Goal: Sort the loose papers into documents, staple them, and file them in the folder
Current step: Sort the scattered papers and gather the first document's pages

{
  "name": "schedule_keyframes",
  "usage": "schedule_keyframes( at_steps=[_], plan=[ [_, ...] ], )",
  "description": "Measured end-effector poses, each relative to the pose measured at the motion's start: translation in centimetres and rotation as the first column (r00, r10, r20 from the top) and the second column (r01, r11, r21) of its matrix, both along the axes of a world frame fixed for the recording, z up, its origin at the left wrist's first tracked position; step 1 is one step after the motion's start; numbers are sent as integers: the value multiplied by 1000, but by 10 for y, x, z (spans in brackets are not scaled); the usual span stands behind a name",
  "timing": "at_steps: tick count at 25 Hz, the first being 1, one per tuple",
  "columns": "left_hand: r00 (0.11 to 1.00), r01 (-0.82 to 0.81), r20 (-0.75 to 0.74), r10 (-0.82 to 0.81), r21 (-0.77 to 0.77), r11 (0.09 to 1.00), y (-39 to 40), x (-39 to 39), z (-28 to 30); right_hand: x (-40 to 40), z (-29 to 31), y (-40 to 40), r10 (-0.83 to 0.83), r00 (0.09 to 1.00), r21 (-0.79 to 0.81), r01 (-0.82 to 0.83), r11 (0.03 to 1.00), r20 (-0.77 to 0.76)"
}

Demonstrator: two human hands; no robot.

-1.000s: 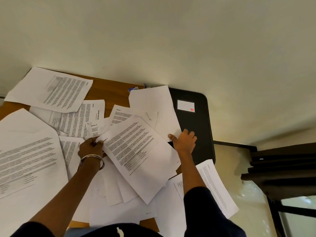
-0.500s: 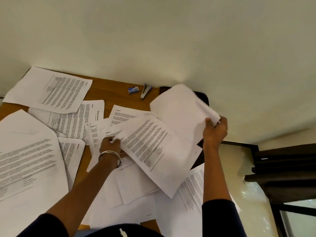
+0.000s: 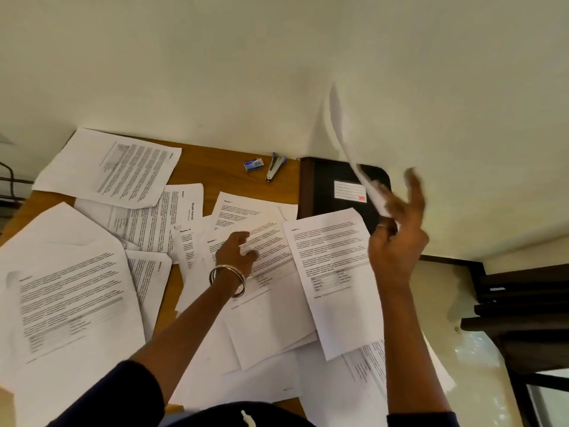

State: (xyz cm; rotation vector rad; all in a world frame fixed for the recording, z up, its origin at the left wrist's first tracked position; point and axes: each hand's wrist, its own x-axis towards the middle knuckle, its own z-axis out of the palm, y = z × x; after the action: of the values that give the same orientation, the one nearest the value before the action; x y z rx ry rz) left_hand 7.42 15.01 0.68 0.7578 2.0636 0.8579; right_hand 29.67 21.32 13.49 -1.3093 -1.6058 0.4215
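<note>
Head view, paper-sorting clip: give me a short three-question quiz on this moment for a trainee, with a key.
1. True or false: the right hand holds a lifted sheet up in the air above the black folder.
2. Multiple choice: what lies right beside the stapler on the wooden table? A) a small blue box B) a pair of scissors C) a mug
3. Fill in: the left hand rests on the printed ____ spread over the table.

Key: 1 true; 2 A; 3 papers.
</note>
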Motion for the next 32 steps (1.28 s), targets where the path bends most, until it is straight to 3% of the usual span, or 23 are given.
schedule_keyframes(
  at_steps=[2, 4, 6, 8, 10, 13, 15, 18, 20, 23, 26, 29, 32],
  plan=[
    [954, -101, -297, 38, -200, 975, -30, -6, -9, -13, -43, -12, 122, 977, 3, -124, 992, 174],
    [943, -184, -329, 44, -409, 894, -52, -7, -14, -23, -93, -23, 191, 933, -55, -183, 982, 304],
    [946, -161, -324, -2, -478, 863, -64, -7, -18, -34, -124, -34, 225, 931, -177, -179, 968, 287],
    [934, -122, -353, -55, -460, 879, -65, -10, -23, -36, -143, -40, 249, 921, -254, -175, 951, 301],
    [956, -120, -294, -2, -396, 910, -63, -16, -24, -32, -161, -45, 290, 867, -313, -167, 935, 404],
    [977, -128, -204, 70, -291, 948, -64, -21, -20, -16, -185, -50, 301, 765, -408, -56, 911, 570],
    [981, -149, -157, 117, -206, 967, -66, -23, -18, -7, -188, -45, 273, 756, -449, 31, 893, 595],
    [969, -200, -169, 181, -101, 975, -65, -30, -9, 0, -180, -28, 268, 789, -530, 85, 844, 553],
    [949, -307, -70, 308, 33, 951, -61, -39, 2, -1, -166, -22, 208, 880, -497, 37, 867, 427],
    [909, -416, 126, 398, 198, 888, -49, -63, 25, -12, -127, -23, -27, 990, -383, 80, 920, 140],
    [876, -469, 250, 413, 238, 851, -40, -82, 41, -25, -78, -17, -245, 967, -453, 187, 872, -72],
    [916, -369, 237, 323, 185, 911, -39, -72, 39, -27, -34, -17, -276, 938, -272, 215, 938, -209],
    [965, -123, 245, 97, 93, 988, -41, -49, 22, -30, -4, -26, -236, 968, 12, 238, 971, -81]
  ],
)
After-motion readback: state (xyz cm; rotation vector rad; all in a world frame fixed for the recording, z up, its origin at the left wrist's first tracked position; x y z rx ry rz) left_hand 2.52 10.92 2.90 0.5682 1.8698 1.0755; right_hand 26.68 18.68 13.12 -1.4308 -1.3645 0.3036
